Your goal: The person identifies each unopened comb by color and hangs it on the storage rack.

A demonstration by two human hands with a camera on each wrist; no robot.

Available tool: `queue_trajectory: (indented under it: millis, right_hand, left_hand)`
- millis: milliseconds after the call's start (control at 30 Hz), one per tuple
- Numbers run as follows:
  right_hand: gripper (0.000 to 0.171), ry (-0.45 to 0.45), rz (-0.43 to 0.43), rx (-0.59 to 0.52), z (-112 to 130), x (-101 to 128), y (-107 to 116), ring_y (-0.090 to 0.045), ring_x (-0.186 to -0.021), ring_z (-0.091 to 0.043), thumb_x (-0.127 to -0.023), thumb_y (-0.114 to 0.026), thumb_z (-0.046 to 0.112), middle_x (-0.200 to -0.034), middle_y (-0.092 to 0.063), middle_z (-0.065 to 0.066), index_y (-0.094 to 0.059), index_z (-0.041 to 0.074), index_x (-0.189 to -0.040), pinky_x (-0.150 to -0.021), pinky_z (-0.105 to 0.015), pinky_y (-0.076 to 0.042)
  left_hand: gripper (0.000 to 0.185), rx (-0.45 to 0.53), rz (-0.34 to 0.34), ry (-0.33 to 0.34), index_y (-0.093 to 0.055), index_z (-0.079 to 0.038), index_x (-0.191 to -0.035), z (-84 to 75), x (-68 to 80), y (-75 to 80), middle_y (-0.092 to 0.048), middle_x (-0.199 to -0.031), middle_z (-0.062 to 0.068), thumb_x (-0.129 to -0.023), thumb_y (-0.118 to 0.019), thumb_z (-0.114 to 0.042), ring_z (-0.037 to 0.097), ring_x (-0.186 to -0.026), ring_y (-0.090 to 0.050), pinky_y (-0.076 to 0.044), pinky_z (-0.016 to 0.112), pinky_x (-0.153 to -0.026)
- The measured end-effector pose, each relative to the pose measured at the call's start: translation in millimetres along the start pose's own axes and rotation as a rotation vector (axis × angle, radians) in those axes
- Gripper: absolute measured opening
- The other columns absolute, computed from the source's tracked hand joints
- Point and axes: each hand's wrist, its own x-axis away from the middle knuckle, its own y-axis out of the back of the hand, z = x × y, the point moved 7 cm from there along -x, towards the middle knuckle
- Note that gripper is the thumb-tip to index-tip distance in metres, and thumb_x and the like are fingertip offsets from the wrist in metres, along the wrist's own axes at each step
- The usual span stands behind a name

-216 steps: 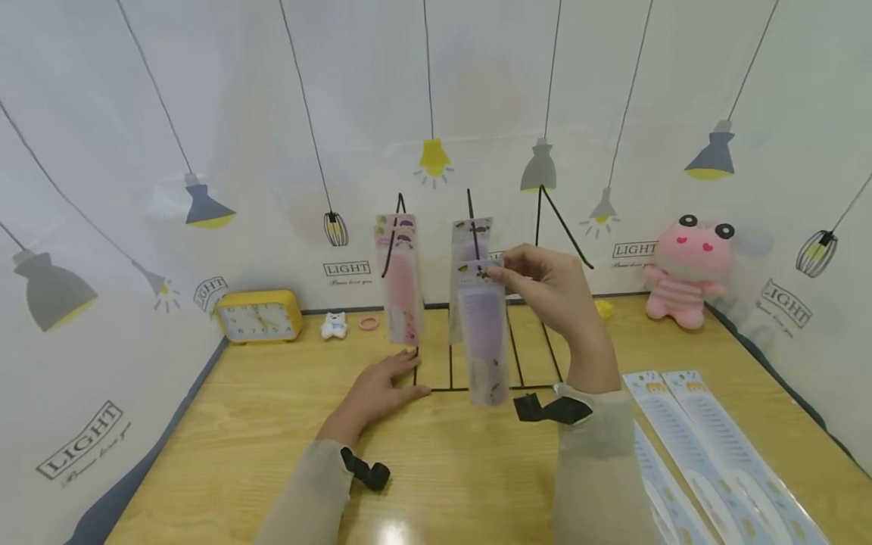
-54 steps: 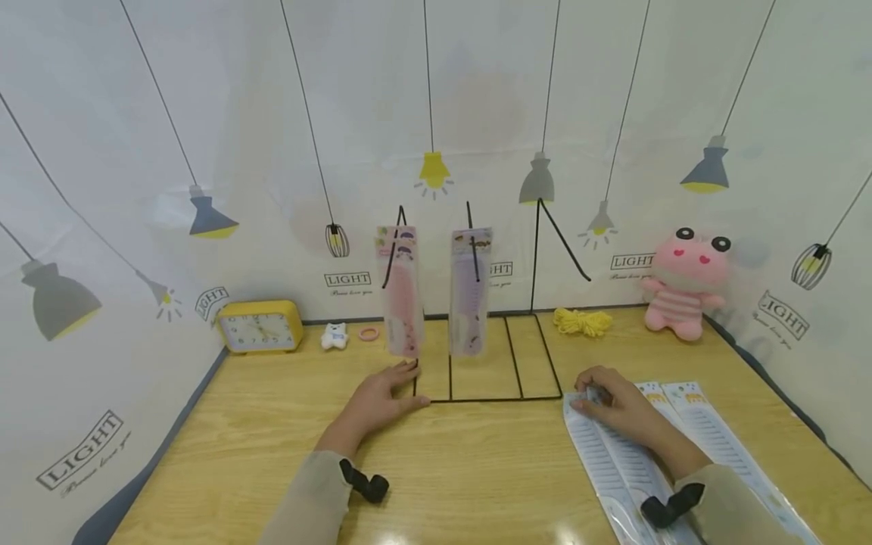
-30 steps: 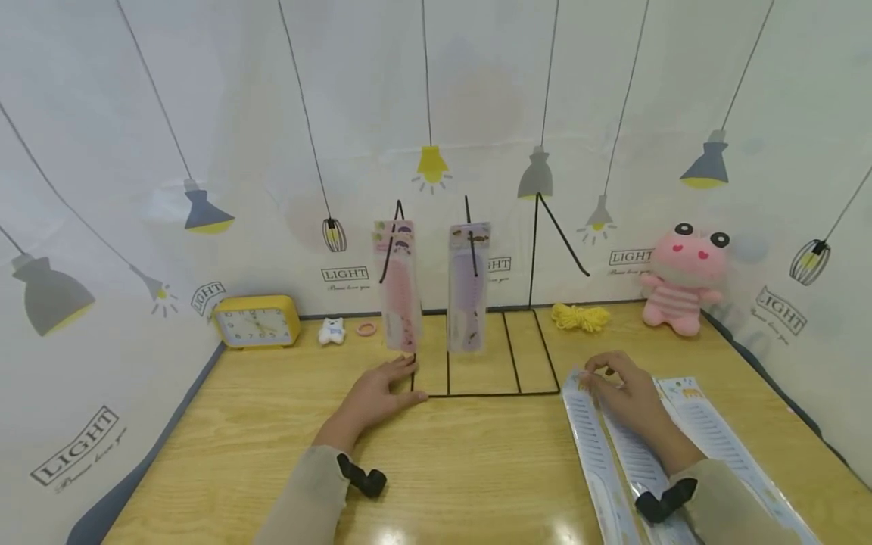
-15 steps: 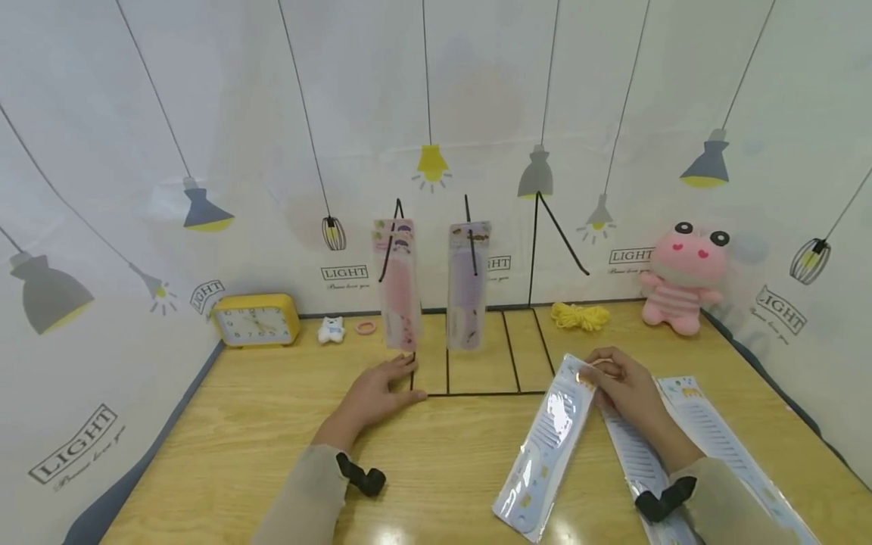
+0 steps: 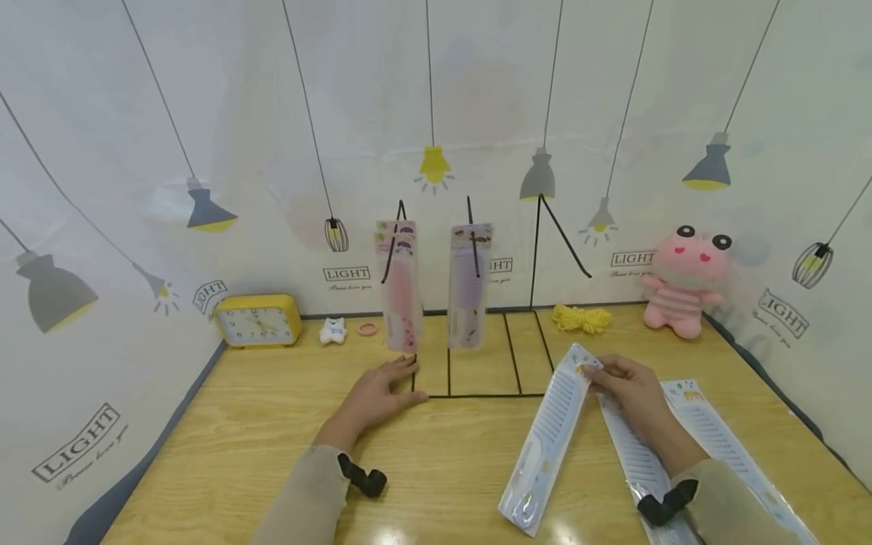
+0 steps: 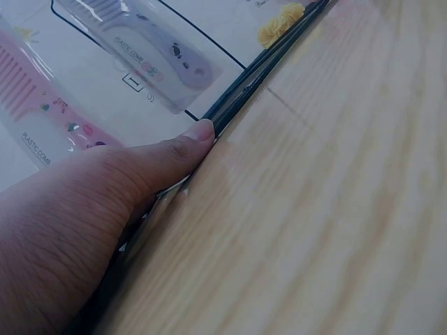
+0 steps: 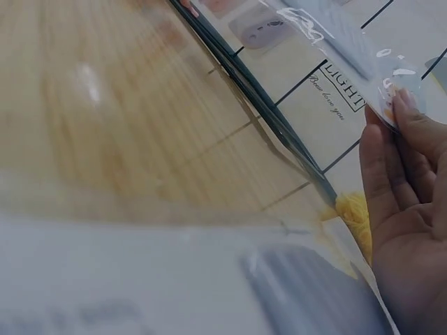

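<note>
Along the back edge of the table (image 5: 225,446), in the middle band of the head view, a yellow alarm clock (image 5: 258,320) is standing at the left, a small white figure (image 5: 333,330) and a pink ring (image 5: 368,328) are lying beside it, a yellow yarn bundle (image 5: 581,319) is sitting right of centre, and a pink plush toy (image 5: 683,281) is leaning against the lamp-printed backdrop (image 5: 170,113) at the right. At centre frame a thin black wire rack (image 5: 477,378) is standing with a pink comb pack (image 5: 400,284) and a purple comb pack (image 5: 467,284) hanging from its hooks; nothing is blocking the third hook at its right. Two more blue comb packs (image 5: 715,439) are lying flat in the lower right corner.

The left hand (image 5: 380,395) is resting flat, fingers straight, on the table and pressing against the rack's front left corner. The right hand (image 5: 630,386) is pinching the top end of a blue comb pack (image 5: 548,439), which is slanting from centre right down toward the bottom edge, its lower end resting on the table.

The packs are long, glossy, clear plastic sleeves catching glare; the table is pale, smooth wood grain; the rack is slim bent metal wire.
</note>
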Motion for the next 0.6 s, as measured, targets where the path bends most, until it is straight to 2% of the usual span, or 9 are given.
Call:
queue_trajectory:
  millis: [133,400,500,600]
  right_hand:
    - [0.014,0.006,-0.017,-0.094,2,2,0,-0.072,-0.084,-0.011,-0.092,-0.075,0.015,-0.094,-0.076,0.001,-0.076,0.003,-0.099,-0.077,-0.029,-0.061]
    - [0.013,0.047,-0.026,-0.19,8,1,1,-0.073,-0.083,-0.014,-0.091,-0.075,0.009,-0.095,-0.076,-0.002,-0.077,0.0,-0.101,-0.076,-0.031,-0.061]
    - [0.012,0.046,-0.035,-0.209,10,2,2,-0.073,-0.084,-0.013,-0.092,-0.075,0.009,-0.095,-0.076,-0.001,-0.078,0.003,-0.102,-0.077,-0.031,-0.061]
    - [0.01,0.056,-0.032,-0.29,18,5,1,-0.073,-0.085,-0.013,-0.093,-0.072,0.007,-0.095,-0.076,-0.001,-0.078,0.007,-0.101,-0.079,-0.029,-0.06]
  left_hand:
    - [0.075,-0.018,0.0,-0.004,-0.051,-0.024,-0.149,1.9,-1.3,-1.0,-0.037,-0.158,-0.008,-0.087,-0.067,-0.065,0.026,-0.147,-0.033,-0.027,0.052,-0.119]
    - [0.076,-0.018,0.002,-0.011,-0.049,-0.023,-0.15,-0.5,-3.7,3.2,-0.036,-0.159,-0.007,-0.088,-0.066,-0.065,0.027,-0.147,-0.032,-0.026,0.052,-0.119]
    - [0.076,-0.022,-0.002,-0.023,-0.051,-0.022,-0.149,-0.4,-3.7,1.0,-0.038,-0.158,-0.007,-0.088,-0.067,-0.064,0.026,-0.147,-0.033,-0.027,0.051,-0.119]
    - [0.075,-0.036,-0.009,-0.046,-0.052,-0.019,-0.148,-0.5,-2.3,-2.6,-0.04,-0.157,-0.004,-0.089,-0.067,-0.062,0.026,-0.145,-0.036,-0.029,0.05,-0.119]
